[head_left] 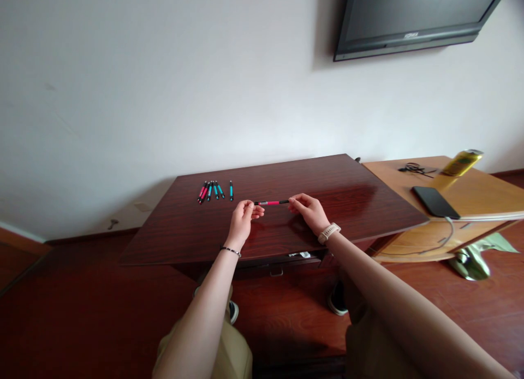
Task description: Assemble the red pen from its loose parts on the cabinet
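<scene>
A pink pen with black ends (272, 203) is held level above the dark wooden table (311, 174). My left hand (244, 218) pinches its left end between thumb and fingers. At the other end, the thumb and fingertips of my right hand (309, 210) are closed on the black part. Beyond my left hand, several pens lie side by side on the tabletop: pink ones (202, 191) on the left, blue ones (216, 190) beside them. A single blue pen (231, 191) lies a little apart to the right.
A lighter wooden cabinet (487, 196) adjoins the table on the right, bearing a black phone (436, 202) with a white cable, a coiled black cord (413, 169) and a yellow can (462, 162). A television (413, 19) hangs on the wall above.
</scene>
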Motion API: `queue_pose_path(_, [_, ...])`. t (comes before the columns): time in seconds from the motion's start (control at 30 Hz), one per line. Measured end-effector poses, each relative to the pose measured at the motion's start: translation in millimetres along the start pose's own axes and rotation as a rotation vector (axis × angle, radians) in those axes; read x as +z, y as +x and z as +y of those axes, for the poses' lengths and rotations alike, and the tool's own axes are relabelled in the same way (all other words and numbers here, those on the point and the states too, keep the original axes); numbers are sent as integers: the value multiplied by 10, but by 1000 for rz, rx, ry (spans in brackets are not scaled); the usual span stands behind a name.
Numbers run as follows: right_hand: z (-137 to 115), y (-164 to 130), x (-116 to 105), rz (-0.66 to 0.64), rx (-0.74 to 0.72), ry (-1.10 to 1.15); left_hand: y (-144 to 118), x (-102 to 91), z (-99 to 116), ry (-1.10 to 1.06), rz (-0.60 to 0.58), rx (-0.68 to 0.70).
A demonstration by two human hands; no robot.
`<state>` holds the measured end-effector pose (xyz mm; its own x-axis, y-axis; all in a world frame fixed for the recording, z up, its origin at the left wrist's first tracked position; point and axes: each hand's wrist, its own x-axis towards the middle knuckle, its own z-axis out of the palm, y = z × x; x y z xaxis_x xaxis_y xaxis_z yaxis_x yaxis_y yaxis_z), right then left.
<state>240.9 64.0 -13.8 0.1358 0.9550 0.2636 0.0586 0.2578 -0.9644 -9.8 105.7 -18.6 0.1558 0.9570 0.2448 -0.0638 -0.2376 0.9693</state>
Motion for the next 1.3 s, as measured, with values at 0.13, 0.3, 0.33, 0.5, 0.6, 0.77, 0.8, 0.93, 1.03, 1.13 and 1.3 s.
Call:
queue_pose_path(0.13, [27, 2, -11, -23, 2, 93, 0, 1, -7, -10, 12, 1])
queue_pose_path(0.3, [11, -6, -12, -47, 23, 102, 9, -6, -10, -21, 20, -5])
queue_pose_path(0.33, [1, -10, -9, -42, 29, 79, 11, -6, -12, -22, 22, -6])
queue_pose_path(0.5, [-34, -22, 10, -18, 28, -72, 15, -1, -16, -16, 16, -7])
queue_pose_path(0.6, [-37, -20, 14, -19, 14, -89, 7, 4, 8, -27, 13, -18])
queue_pose_path(0.77, [-10, -7, 16, -23, -6, -57, -14, 4, 71, -83, 16, -43])
queue_pose_path(0.8, [-1, -4, 17, -29, -7, -44, -16, 4, 81, -88, 22, -46])
queue_pose_path(0.93, [35, 10, 17, -54, -9, 7, -15, 10, 93, -55, 48, -52])
queue_pose_path(1.03, [44, 17, 14, -61, -12, 24, -10, 13, 83, -24, 45, -43])
queue_pose_path(1.13, [29, 15, 17, -57, 0, 27, -4, 14, 69, 3, 32, -29])
queue_pose_path(1.3, [-19, 2, 34, -51, 12, -46, -7, 14, 58, 16, 25, -18])
